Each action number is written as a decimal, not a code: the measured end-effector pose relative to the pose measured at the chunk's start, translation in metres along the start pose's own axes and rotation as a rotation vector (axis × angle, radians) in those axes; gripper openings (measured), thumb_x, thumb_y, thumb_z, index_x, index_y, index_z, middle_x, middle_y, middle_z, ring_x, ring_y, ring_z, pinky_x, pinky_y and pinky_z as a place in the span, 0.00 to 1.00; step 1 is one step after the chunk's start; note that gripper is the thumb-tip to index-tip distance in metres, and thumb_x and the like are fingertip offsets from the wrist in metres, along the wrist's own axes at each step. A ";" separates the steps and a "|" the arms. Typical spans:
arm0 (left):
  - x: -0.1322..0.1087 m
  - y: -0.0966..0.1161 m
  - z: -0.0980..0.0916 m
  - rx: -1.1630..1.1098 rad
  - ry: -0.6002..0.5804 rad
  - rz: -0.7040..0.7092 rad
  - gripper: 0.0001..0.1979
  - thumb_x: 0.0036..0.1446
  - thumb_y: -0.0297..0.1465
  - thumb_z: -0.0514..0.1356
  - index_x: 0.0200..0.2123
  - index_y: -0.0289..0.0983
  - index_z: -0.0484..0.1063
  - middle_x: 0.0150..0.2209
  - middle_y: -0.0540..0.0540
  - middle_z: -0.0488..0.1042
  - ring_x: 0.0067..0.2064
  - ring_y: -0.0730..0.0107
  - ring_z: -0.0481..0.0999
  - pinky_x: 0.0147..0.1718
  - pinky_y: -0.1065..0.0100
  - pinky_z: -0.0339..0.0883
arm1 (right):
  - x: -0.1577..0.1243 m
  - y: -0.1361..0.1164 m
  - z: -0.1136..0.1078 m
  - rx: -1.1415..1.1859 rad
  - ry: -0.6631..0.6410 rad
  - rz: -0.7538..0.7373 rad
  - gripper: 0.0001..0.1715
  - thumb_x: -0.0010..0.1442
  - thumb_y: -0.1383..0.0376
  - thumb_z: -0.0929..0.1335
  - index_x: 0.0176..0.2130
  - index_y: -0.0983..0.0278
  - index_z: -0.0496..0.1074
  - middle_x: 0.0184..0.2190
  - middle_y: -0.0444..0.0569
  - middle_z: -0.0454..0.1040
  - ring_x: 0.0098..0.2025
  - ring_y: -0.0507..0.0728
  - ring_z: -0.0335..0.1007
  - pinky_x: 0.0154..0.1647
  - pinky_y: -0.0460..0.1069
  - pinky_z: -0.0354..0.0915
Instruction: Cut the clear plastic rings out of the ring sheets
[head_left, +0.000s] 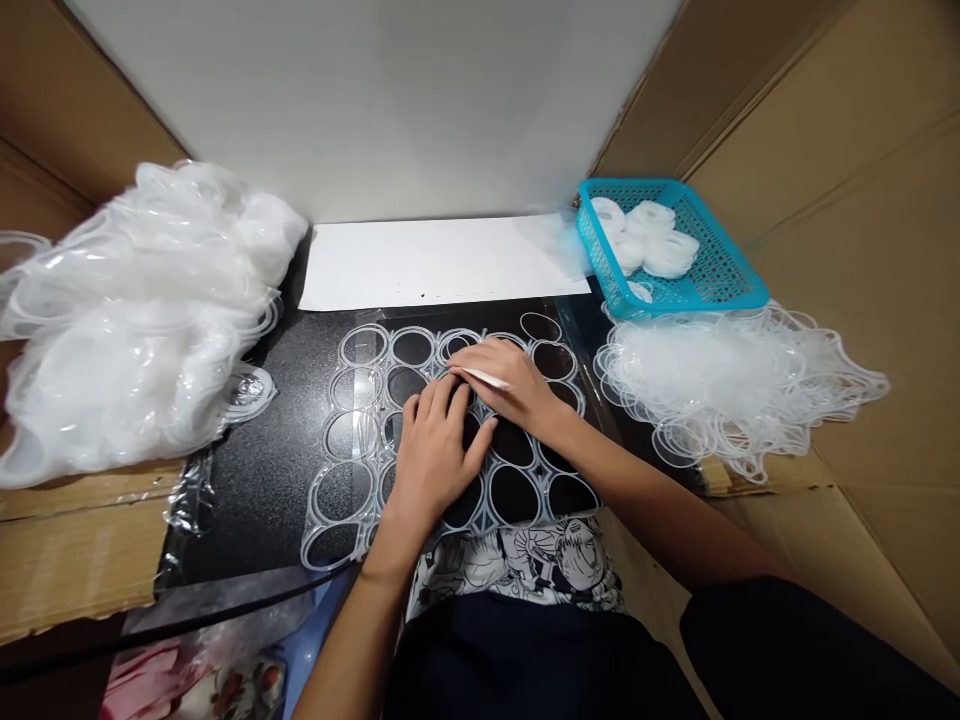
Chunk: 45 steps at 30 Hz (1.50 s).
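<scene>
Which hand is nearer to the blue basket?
Right. The right hand is nearer, left of the blue basket and closer to the person; the left hand rests farther left on the ring sheet.

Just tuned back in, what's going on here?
A person's right hand holds a slim white tool over a sheet of rings, while the left hand rests on it. White plastic is piled at left; at right, a tangled heap lies by a blue basket holding white stacks.
</scene>
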<state>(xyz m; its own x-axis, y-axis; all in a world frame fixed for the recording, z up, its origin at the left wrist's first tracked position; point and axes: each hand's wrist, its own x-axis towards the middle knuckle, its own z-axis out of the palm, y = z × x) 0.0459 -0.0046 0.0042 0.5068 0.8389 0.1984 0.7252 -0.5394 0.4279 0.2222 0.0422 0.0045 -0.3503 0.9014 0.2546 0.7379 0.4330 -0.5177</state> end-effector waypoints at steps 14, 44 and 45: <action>-0.003 -0.001 0.002 0.040 -0.010 0.021 0.18 0.73 0.41 0.55 0.57 0.36 0.69 0.63 0.33 0.69 0.65 0.46 0.67 0.63 0.46 0.65 | 0.044 0.015 -0.008 0.049 0.056 0.111 0.16 0.73 0.60 0.65 0.45 0.57 0.83 0.46 0.49 0.85 0.50 0.62 0.79 0.57 0.61 0.71; 0.009 0.004 -0.001 0.075 -0.083 -0.067 0.27 0.70 0.49 0.55 0.63 0.39 0.66 0.70 0.38 0.65 0.66 0.40 0.65 0.59 0.39 0.61 | 0.011 0.018 0.000 0.098 0.026 -0.066 0.17 0.75 0.62 0.62 0.48 0.60 0.81 0.48 0.50 0.83 0.52 0.60 0.78 0.59 0.59 0.71; 0.009 0.003 -0.001 0.070 -0.082 -0.066 0.27 0.70 0.50 0.55 0.63 0.38 0.66 0.70 0.38 0.66 0.66 0.40 0.65 0.59 0.39 0.61 | 0.013 0.018 0.000 0.120 0.044 -0.039 0.17 0.75 0.62 0.63 0.47 0.60 0.81 0.47 0.50 0.84 0.51 0.59 0.78 0.58 0.58 0.72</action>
<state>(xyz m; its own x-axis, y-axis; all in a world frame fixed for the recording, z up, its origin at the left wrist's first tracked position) 0.0519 0.0013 0.0082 0.4915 0.8654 0.0977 0.7876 -0.4896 0.3742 0.2313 0.0616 -0.0020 -0.3495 0.8839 0.3107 0.6487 0.4676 -0.6005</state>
